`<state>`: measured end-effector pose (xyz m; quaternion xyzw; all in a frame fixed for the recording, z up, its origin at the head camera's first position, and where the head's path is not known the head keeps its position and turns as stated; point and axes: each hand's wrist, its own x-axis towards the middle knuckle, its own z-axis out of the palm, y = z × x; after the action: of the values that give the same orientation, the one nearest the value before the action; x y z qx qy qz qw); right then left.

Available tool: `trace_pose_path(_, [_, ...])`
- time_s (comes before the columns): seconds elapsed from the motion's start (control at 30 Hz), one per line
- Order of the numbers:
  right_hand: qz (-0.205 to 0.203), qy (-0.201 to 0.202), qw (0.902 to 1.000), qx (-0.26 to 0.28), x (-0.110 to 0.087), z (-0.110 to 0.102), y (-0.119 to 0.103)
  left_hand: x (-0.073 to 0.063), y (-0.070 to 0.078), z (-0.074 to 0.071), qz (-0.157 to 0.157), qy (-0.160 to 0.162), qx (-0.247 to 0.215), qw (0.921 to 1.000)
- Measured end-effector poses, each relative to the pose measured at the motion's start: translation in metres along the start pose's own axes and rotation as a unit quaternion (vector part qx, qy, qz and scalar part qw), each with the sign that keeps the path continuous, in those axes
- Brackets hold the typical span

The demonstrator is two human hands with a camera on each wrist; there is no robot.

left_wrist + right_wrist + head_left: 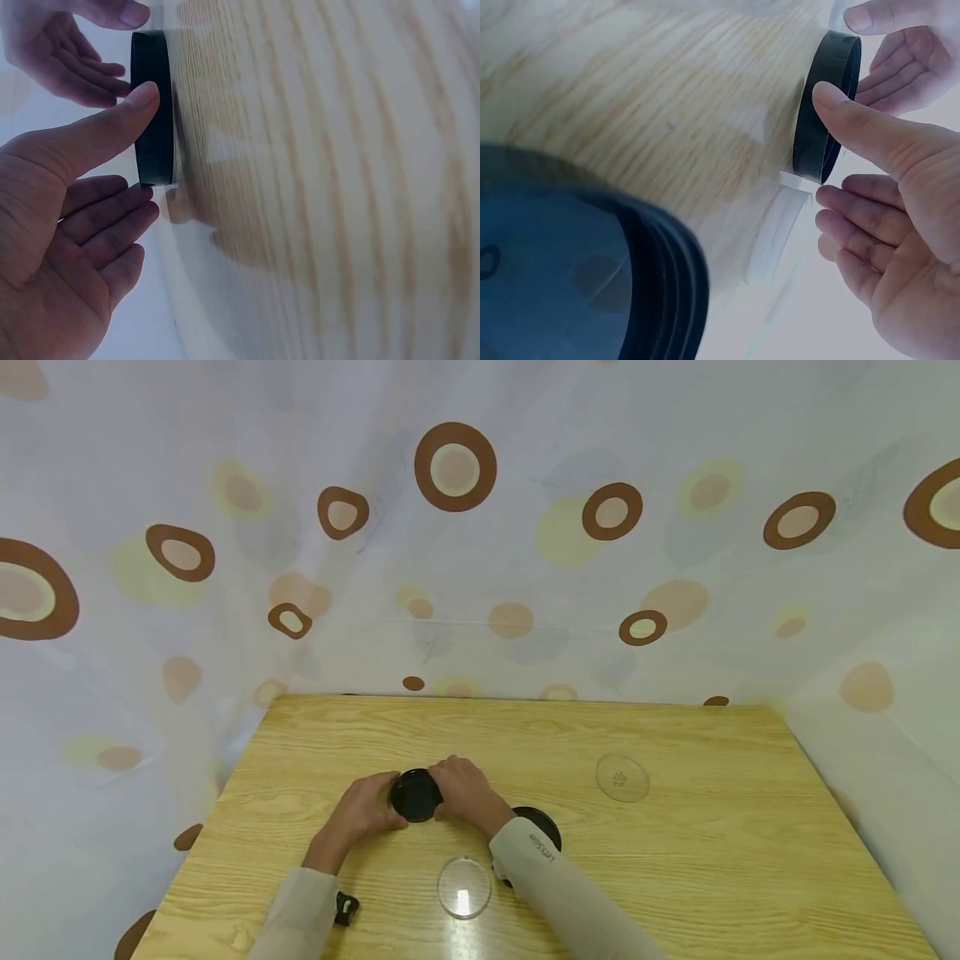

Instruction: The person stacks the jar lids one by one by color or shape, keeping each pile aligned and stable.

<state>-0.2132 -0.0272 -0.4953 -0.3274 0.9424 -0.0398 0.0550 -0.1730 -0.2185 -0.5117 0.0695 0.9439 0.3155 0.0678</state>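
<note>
A shallow round black lid (416,795), its hollow side facing up, is between my two hands, low over the wooden table. My left hand (367,804) grips it from the left; in the left wrist view the thumb lies on the rim (154,142) and the fingers curve round below. From the right, my right hand (467,789) grips the opposite side, its thumb against the lid's rim (816,124) in the right wrist view. Behind my right forearm lies a black-rimmed round piece (542,823), partly covered by the sleeve.
One clear round disc (463,887) lies on the table (712,860) between my forearms. Another clear disc (622,778), bearing small print, lies further right. Beside the left sleeve shows a small black object (347,908). Patterned cloth (510,568) hangs behind the table and along its sides.
</note>
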Motion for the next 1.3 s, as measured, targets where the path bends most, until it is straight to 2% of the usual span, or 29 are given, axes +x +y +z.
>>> trace_pose_path(0.3, [0.001, 0.004, 0.9999, 0.011, -0.001, 0.002, 0.000, 0.001, 0.000, 0.002, 0.014, 0.008, 0.006, 0.9999])
trace_pose_path(0.53, [0.003, 0.002, 1.0000, 0.007, -0.002, 0.001, -0.001, 0.002, 0.001, 0.003, 0.010, 0.008, 0.013, 0.9998])
trace_pose_path(1.03, [0.004, 0.000, 0.9999, 0.011, -0.005, -0.006, -0.003, -0.003, 0.003, -0.003, 0.007, 0.007, 0.009, 0.9999])
trace_pose_path(1.3, [0.001, 0.006, 0.9997, 0.023, -0.012, -0.014, 0.000, -0.005, 0.009, -0.006, 0.011, 0.008, 0.007, 0.9999])
